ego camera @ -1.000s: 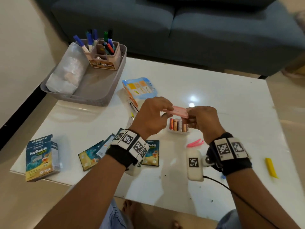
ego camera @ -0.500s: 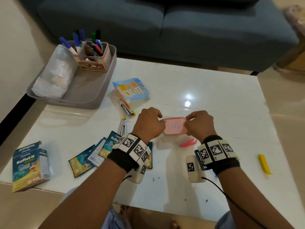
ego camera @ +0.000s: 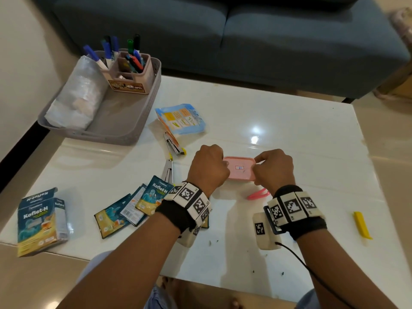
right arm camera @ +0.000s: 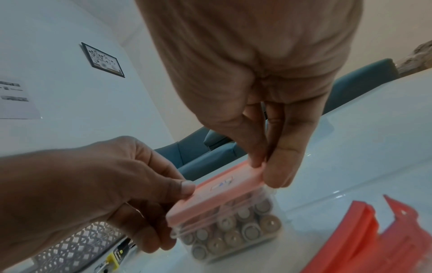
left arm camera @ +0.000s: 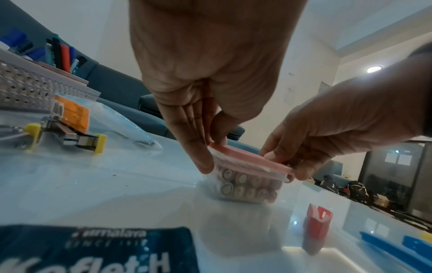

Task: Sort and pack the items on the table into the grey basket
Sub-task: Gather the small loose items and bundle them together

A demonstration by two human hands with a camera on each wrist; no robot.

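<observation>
Fingers (left arm camera: 203,158) of the left hand (ego camera: 208,168) are pinching one end of the pink lid (ego camera: 240,168); those of the right hand (ego camera: 275,169) are clamping the opposite end, thumb and fingertips curled over the rim. Both hands are seating the lid on the clear box (right arm camera: 233,232), which is standing on the white surface (ego camera: 289,134) directly in front of the person.

Judgement: the lid is appearing not fully home. Pressing evenly at both ends, then along the long edges, should be closing it without tipping the box or spilling the batteries (right arm camera: 250,230) stacked inside.

Materials: the lid is looking like smooth, slightly flexible plastic, a rounded rectangle; the box is thin, transparent and rigid; the batteries are hard metal cylinders, ends facing out. The surface is glossy and probably slippery.

Nearby, a red clip (ego camera: 257,194) is lying just beside the right wrist. Farther left, flat foil sachets (ego camera: 133,208) are fanning out. Farthest, the grey basket (ego camera: 124,117), perforated plastic, is sitting at the far-left corner, well apart from the box.
</observation>
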